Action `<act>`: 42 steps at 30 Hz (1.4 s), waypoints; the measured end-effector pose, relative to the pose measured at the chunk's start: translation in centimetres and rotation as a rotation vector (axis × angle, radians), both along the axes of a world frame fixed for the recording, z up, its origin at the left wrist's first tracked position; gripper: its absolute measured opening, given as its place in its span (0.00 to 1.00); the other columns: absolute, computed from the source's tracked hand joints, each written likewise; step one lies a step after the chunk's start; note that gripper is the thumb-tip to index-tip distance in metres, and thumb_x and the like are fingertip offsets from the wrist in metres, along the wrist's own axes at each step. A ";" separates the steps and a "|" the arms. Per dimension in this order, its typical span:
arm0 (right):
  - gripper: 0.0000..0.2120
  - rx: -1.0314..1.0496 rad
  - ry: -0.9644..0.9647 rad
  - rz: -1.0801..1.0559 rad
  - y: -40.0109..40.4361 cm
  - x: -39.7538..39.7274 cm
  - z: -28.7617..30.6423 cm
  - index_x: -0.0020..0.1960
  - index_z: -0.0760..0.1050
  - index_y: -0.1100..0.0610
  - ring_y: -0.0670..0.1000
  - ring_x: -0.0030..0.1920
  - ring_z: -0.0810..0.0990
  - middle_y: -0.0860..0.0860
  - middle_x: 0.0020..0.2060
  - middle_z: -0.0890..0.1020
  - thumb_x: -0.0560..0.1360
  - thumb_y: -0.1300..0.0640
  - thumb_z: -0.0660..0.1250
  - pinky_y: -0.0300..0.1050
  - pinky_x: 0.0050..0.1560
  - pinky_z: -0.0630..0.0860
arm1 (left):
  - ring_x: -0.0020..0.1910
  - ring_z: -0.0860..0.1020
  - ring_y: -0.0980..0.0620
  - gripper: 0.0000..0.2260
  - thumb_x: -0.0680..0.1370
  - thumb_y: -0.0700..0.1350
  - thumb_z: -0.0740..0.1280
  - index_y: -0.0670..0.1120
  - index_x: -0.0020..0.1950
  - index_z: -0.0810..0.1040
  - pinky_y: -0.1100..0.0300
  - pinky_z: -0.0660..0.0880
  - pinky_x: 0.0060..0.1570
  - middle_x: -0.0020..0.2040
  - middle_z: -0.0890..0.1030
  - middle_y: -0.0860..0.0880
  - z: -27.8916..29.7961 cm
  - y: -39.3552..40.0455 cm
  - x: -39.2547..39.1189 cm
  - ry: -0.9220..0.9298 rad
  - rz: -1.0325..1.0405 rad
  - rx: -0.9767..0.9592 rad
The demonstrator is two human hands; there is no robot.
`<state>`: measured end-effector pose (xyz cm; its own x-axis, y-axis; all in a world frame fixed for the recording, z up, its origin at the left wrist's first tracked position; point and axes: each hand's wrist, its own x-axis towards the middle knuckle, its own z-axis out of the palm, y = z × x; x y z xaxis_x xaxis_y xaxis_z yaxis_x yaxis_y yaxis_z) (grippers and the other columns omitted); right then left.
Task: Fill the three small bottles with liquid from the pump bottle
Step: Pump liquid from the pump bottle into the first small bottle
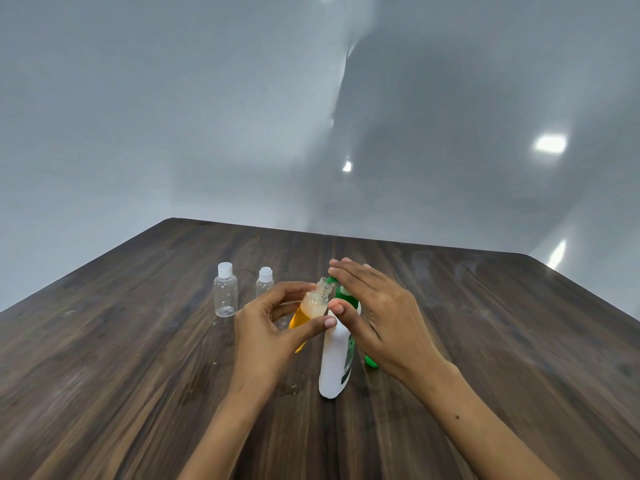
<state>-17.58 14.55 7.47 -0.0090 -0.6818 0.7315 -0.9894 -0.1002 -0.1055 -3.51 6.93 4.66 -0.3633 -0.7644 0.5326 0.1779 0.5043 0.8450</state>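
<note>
A white pump bottle [335, 358] with a green pump head [341, 291] stands on the dark wooden table [138, 358]. My right hand [377, 313] lies flat on the pump head, fingers straight. My left hand [273, 327] holds a small uncapped bottle [311, 306], tilted, its open neck right at the green nozzle; orange liquid fills its lower part. Two small clear bottles with white caps stand behind: one at the far left [225, 289], the other [264, 284] partly hidden by my left hand.
A green object [371, 361] peeks out from under my right wrist, beside the pump bottle. The table's far edge [346, 233] runs in front of a plain grey wall. The wood reaches left, right and towards me.
</note>
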 end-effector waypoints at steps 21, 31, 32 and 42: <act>0.37 0.021 0.000 -0.012 0.3 0.2 0.5 0.65 0.74 0.57 0.47 0.67 0.70 0.50 0.65 0.75 0.77 0.32 0.42 0.45 0.66 0.63 | 0.49 0.82 0.62 0.23 0.57 0.56 0.77 0.51 0.50 0.83 0.65 0.79 0.49 0.46 0.85 0.59 -0.4 0.0 0.2 -0.004 0.004 -0.007; 0.37 0.016 -0.033 0.009 0.3 0.1 0.4 0.66 0.73 0.56 0.47 0.68 0.69 0.50 0.66 0.74 0.77 0.32 0.42 0.46 0.66 0.63 | 0.48 0.82 0.63 0.22 0.57 0.56 0.76 0.52 0.50 0.83 0.71 0.77 0.47 0.46 0.84 0.61 -0.5 -0.3 0.1 -0.003 0.006 -0.011; 0.37 0.006 -0.033 0.009 0.3 0.1 0.4 0.66 0.74 0.56 0.46 0.67 0.68 0.50 0.65 0.74 0.77 0.32 0.43 0.46 0.66 0.63 | 0.49 0.82 0.62 0.23 0.57 0.56 0.76 0.52 0.50 0.83 0.70 0.77 0.47 0.46 0.85 0.60 -0.5 -0.3 0.0 -0.003 0.005 -0.008; 0.38 0.006 -0.043 0.005 0.2 0.2 0.3 0.66 0.73 0.56 0.44 0.68 0.66 0.49 0.66 0.73 0.76 0.31 0.42 0.45 0.66 0.63 | 0.49 0.82 0.63 0.25 0.55 0.61 0.75 0.53 0.49 0.83 0.69 0.78 0.48 0.46 0.85 0.60 -0.5 -0.2 -0.1 0.002 0.004 -0.010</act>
